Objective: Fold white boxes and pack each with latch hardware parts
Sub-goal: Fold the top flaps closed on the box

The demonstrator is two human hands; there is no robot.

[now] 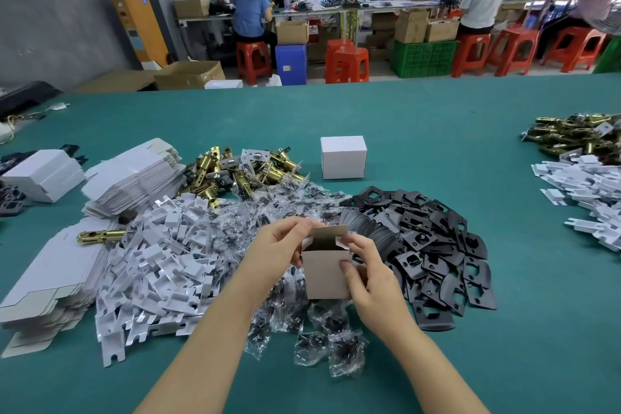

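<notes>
head | open box (327, 274) upright between left hand (282, 245), right hand (369, 276)

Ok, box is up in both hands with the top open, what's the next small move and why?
Probably reach for a brass latch from the pile and drop it in. The box is erected, its lid flap upright, and no contents show. The left hand and right hand both grip it, so free one first.

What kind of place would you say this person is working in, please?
Most likely a small hardware packing workshop. The green table holds bulk piles of brass latch bolts, black strike plates and flat box blanks, the hands hold a half-folded white box, and other workers sit at benches behind.
</notes>
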